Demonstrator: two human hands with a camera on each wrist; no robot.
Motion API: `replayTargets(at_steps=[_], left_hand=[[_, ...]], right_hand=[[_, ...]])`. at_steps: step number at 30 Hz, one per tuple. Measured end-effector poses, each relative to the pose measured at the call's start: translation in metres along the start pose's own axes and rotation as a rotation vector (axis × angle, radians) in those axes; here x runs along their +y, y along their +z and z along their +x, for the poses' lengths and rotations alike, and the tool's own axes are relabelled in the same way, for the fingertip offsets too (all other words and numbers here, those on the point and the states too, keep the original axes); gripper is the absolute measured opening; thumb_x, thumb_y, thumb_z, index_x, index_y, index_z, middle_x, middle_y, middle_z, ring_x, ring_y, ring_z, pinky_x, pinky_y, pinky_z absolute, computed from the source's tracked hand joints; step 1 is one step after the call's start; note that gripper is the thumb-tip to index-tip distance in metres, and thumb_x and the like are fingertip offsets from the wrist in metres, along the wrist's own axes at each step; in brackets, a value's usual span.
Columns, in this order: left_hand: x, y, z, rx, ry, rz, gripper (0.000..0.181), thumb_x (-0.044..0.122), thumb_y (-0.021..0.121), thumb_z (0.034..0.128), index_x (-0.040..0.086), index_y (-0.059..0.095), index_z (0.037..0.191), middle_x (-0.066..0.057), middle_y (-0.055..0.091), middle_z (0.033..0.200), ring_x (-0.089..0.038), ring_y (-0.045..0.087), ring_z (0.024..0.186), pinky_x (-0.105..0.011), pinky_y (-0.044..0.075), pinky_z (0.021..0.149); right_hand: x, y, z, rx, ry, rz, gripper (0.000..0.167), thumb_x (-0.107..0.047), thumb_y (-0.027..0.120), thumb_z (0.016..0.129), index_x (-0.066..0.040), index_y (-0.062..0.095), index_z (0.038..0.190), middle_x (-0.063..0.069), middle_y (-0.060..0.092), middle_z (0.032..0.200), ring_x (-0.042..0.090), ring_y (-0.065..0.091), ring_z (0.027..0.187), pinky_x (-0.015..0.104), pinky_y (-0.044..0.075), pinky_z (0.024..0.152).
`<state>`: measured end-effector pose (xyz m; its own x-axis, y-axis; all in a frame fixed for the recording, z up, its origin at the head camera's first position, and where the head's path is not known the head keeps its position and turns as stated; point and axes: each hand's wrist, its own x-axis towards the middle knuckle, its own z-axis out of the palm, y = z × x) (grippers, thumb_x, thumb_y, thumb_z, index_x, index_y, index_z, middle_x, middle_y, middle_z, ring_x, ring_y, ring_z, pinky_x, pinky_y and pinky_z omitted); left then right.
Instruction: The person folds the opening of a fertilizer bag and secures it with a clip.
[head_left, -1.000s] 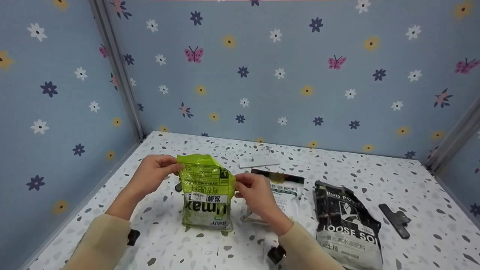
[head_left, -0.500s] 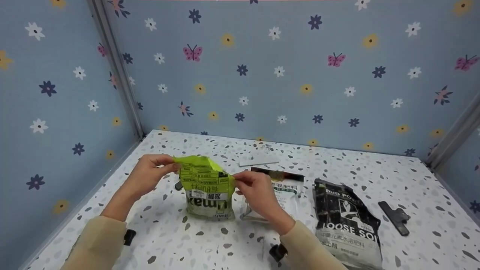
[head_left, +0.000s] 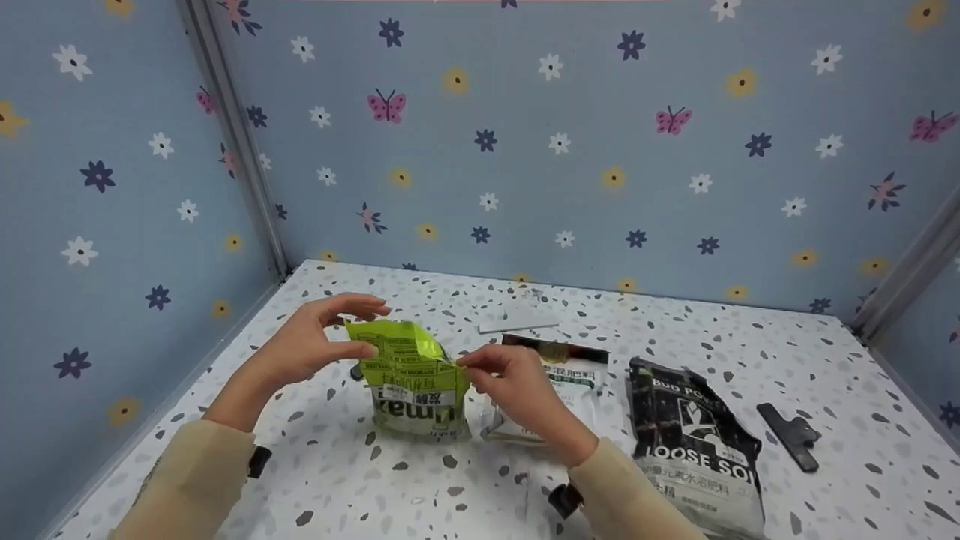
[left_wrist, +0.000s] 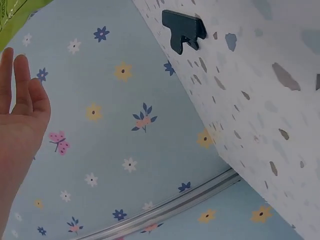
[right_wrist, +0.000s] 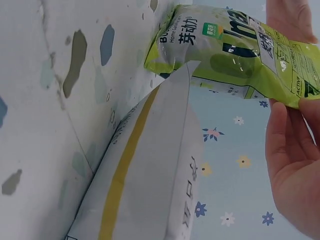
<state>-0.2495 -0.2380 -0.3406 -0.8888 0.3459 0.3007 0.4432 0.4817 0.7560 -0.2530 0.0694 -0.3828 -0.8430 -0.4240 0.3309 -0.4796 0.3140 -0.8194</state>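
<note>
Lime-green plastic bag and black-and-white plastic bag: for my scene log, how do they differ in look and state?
The lime-green plastic bag is held upright; the black-and-white plastic bag lies on the speckled white table. The right hand pinches the green bag's upper corner; the black-and-white bag is not held. Both carry printed lettering.

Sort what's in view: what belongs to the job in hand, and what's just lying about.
Job in hand:
green bag
right hand, pinching the bag's top edge
left hand, at its other side

Apparently lying about (though clips might serve later):
white bag
black-and-grey bag
black clip, far right
dark clip, left
</note>
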Motion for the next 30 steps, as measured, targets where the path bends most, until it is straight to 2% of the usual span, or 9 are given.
replayTargets(at_steps=[3, 5, 11, 15, 19, 23, 27, 30], left_hand=[[0.010, 0.002, 0.005, 0.004, 0.027, 0.047, 0.056, 0.026, 0.083, 0.0839, 0.020, 0.061, 0.135, 0.000, 0.061, 0.133, -0.025, 0.051, 0.123, -0.053, 0.032, 0.107], [0.018, 0.004, 0.007, 0.023, 0.033, 0.110, 0.054, 0.031, 0.082, 0.0847, 0.021, 0.062, 0.134, -0.001, 0.061, 0.133, -0.026, 0.051, 0.123, -0.056, 0.032, 0.107], [0.041, 0.015, 0.015, 0.090, 0.099, 0.419, 0.060, 0.062, 0.071, 0.0842, 0.022, 0.065, 0.129, 0.001, 0.058, 0.136, -0.024, 0.046, 0.129, -0.059, 0.035, 0.105], [0.054, 0.027, 0.022, 0.074, 0.158, 0.566, 0.056, 0.068, 0.063, 0.0864, 0.021, 0.071, 0.117, 0.003, 0.066, 0.121, -0.022, 0.055, 0.116, -0.055, 0.041, 0.101], [0.058, 0.035, 0.027, 0.059, 0.201, 0.605, 0.040, 0.056, 0.068, 0.0900, 0.019, 0.074, 0.106, 0.004, 0.070, 0.107, -0.020, 0.060, 0.102, -0.049, 0.047, 0.093], [0.059, 0.037, 0.030, 0.053, 0.242, 0.615, 0.027, 0.043, 0.072, 0.0909, 0.017, 0.075, 0.097, 0.005, 0.071, 0.095, -0.018, 0.062, 0.092, -0.045, 0.048, 0.089], [0.062, 0.037, 0.031, 0.020, 0.225, 0.625, 0.020, 0.037, 0.073, 0.0911, 0.017, 0.075, 0.092, 0.006, 0.069, 0.088, -0.016, 0.062, 0.085, -0.042, 0.051, 0.082], [0.063, 0.039, 0.031, 0.007, 0.204, 0.618, 0.016, 0.032, 0.074, 0.0910, 0.016, 0.075, 0.093, 0.006, 0.068, 0.088, -0.015, 0.062, 0.083, -0.039, 0.053, 0.076]], right_hand=[[0.002, -0.001, -0.001, -0.006, -0.009, 0.002, 0.015, -0.006, 0.072, 0.090, -0.011, 0.077, 0.103, -0.002, 0.074, 0.100, 0.017, 0.071, 0.087, 0.028, 0.057, 0.073], [0.003, -0.002, -0.001, -0.007, -0.010, 0.008, 0.015, -0.008, 0.074, 0.090, -0.011, 0.077, 0.104, -0.001, 0.074, 0.102, 0.015, 0.071, 0.090, 0.028, 0.057, 0.076], [0.005, -0.001, 0.000, -0.019, -0.031, 0.004, 0.017, -0.011, 0.076, 0.088, -0.012, 0.078, 0.106, -0.003, 0.074, 0.103, 0.013, 0.070, 0.093, 0.027, 0.056, 0.080], [0.006, -0.002, 0.001, -0.015, -0.039, -0.008, 0.018, -0.011, 0.076, 0.089, -0.012, 0.078, 0.106, -0.005, 0.074, 0.102, 0.011, 0.069, 0.094, 0.026, 0.056, 0.080], [0.005, -0.001, 0.001, 0.001, -0.037, 0.006, 0.014, -0.014, 0.074, 0.091, -0.011, 0.078, 0.104, -0.004, 0.074, 0.099, 0.012, 0.069, 0.089, 0.028, 0.057, 0.078], [0.002, 0.000, 0.002, 0.023, -0.027, 0.014, 0.011, -0.018, 0.072, 0.093, -0.012, 0.079, 0.098, -0.003, 0.074, 0.090, 0.015, 0.069, 0.080, 0.030, 0.057, 0.073], [-0.001, 0.003, 0.007, 0.053, -0.020, -0.017, 0.013, -0.025, 0.071, 0.094, -0.013, 0.077, 0.094, -0.006, 0.072, 0.085, 0.012, 0.067, 0.077, 0.030, 0.056, 0.070], [-0.005, 0.008, 0.012, 0.064, -0.030, -0.034, 0.015, -0.027, 0.069, 0.096, -0.014, 0.076, 0.098, -0.008, 0.071, 0.088, 0.010, 0.066, 0.080, 0.029, 0.055, 0.071]])
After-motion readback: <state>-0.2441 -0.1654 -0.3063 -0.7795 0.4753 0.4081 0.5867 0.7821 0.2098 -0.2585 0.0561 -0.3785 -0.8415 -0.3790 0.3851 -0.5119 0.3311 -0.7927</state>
